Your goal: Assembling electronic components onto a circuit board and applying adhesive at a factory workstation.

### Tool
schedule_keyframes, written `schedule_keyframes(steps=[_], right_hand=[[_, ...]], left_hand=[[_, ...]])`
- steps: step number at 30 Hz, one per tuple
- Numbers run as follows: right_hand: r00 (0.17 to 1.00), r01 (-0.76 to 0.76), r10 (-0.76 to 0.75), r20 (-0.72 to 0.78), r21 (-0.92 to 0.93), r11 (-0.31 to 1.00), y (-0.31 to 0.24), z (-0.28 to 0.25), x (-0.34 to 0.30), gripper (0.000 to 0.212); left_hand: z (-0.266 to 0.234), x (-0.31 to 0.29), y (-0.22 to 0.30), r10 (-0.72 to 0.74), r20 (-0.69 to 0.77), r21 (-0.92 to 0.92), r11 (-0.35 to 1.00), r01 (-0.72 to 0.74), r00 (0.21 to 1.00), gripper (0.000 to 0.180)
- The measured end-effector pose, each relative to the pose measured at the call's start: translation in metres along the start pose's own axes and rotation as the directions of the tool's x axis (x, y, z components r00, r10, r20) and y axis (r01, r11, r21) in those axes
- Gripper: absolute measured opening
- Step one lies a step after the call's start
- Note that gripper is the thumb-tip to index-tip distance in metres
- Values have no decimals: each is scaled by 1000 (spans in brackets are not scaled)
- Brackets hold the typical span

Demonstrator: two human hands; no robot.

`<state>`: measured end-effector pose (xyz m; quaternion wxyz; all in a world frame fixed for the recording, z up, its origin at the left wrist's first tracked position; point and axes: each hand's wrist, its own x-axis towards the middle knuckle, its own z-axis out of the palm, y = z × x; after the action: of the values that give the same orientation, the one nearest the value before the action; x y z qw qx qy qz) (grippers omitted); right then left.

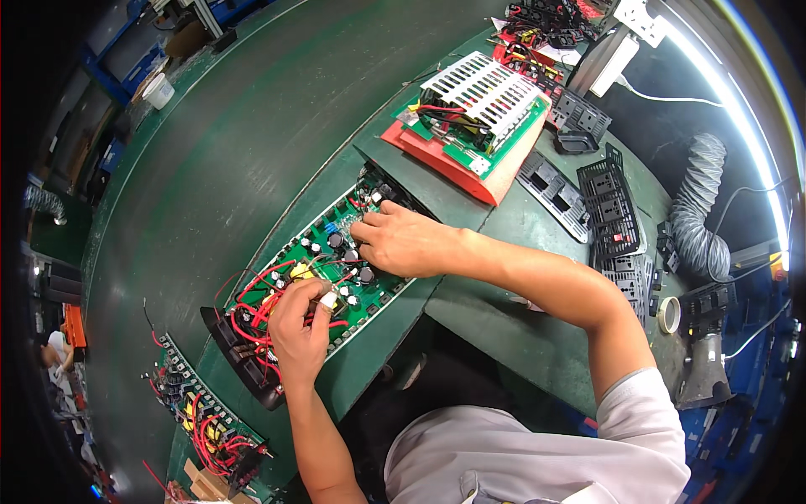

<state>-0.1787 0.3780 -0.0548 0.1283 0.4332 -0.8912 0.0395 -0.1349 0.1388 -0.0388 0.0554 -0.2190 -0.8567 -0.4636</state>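
A long green circuit board (pixel 357 296) lies slantwise in front of me, crowded with capacitors, yellow-wrapped parts and thick red wires (pixel 252 315). A black end panel (pixel 243 357) is at its near left end; another dark panel (pixel 395 186) is at its far end. My left hand (pixel 300 328) is over the red wires with fingers pinched together. Something white shows at its fingertips, either a finger cover or a small part. My right hand (pixel 403 241) rests toward the far end, its fingers curled down among the components. Whatever those fingers grip is hidden.
Beyond the board, a white slotted metal cover (pixel 485 91) sits over another circuit board on a red block (pixel 445 166). Black socket panels (pixel 609 206) lie at the right, near a tape roll (pixel 669 315) and a flexible duct (pixel 705 202). Another wired board (pixel 210 416) is at lower left.
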Motion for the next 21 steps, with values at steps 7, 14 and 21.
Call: schedule_keyframes(steps=[7, 14, 21], right_hand=[[1000, 16, -16, 0, -66, 998, -5, 3, 2, 15], [998, -60, 60, 23, -2, 998, -8, 1, -5, 12], [953, -142, 254, -163, 502, 853, -27, -45, -5, 19]], left_hand=[[0, 1, -2, 20, -1, 23, 1000, -20, 1000, 17], [-1, 2, 3, 17, -15, -5, 1000, -17, 1000, 15], [-9, -4, 20, -22, 106, -80, 996, 31, 994, 14]])
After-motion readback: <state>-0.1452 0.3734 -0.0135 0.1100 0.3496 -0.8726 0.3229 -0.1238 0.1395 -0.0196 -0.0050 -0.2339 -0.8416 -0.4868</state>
